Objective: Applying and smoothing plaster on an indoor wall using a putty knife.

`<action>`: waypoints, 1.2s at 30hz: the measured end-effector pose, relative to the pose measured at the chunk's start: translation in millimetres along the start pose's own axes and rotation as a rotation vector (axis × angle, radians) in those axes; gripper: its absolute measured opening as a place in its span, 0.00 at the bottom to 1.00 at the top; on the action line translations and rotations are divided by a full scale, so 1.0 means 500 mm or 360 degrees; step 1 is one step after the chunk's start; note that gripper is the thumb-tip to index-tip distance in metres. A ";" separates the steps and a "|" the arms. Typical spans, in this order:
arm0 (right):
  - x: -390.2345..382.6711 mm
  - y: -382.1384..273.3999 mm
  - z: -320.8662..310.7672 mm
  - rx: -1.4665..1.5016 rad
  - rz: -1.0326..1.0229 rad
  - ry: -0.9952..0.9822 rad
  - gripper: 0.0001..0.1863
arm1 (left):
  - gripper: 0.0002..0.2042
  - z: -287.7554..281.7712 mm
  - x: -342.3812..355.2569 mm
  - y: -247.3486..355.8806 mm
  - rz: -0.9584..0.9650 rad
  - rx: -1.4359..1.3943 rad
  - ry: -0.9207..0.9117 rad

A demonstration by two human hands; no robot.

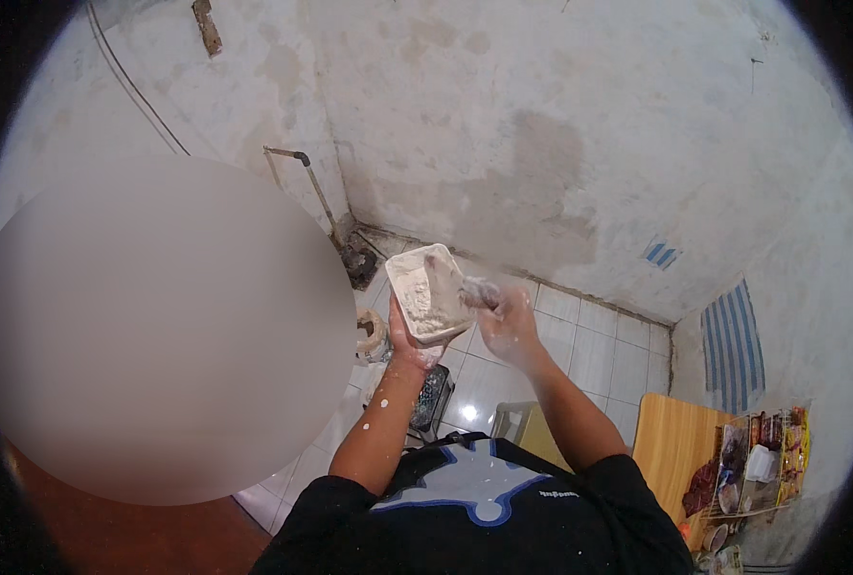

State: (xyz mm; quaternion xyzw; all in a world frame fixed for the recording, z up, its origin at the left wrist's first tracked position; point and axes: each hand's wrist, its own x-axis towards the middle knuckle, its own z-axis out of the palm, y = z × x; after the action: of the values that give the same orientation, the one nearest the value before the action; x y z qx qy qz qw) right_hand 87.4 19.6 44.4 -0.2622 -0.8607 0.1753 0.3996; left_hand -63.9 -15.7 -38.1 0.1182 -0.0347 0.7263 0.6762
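A square white tub (393, 279) is held up at chest height, tilted so that its inside shows. Off-white, lumpy paste (420, 296) coats its bottom and sides. My left hand (415, 347) grips the tub from below and along its near left side, with white smears on the palm and spots on the forearm. At the tub's right rim, my right hand (511, 324) is closed round a paste-caked hand tool (480, 291). Motion blurs this hand and the tool, and I cannot make out the tool's exact kind.
Ahead stands a patchy plastered wall (426, 115). Below are white floor tiles (484, 379), an open-topped bucket (373, 335) and a dark container (431, 398). A wooden table (671, 450) and a wire rack (762, 460) of packets stand right. A grey blur hides the left.
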 end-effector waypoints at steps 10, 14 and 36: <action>0.028 -0.013 -0.007 0.0399 0.0448 -0.0516 0.11 | 0.27 0.001 0.005 0.009 0.0065 -0.0010 0.0232; 0.030 0.032 0.034 -0.0056 -0.0251 0.0035 0.13 | 0.30 -0.005 0.010 -0.004 0.0088 0.0072 0.0172; 0.103 0.014 0.074 0.0172 0.0312 -0.0215 0.10 | 0.25 0.030 0.007 -0.010 0.0158 0.0101 0.0097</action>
State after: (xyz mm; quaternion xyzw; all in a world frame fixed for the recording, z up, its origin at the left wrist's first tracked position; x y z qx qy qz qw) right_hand 32.6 52.2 48.8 -0.3106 -0.8453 0.2770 0.3351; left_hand -57.5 -14.9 -23.4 0.1155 0.0031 0.7629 0.6361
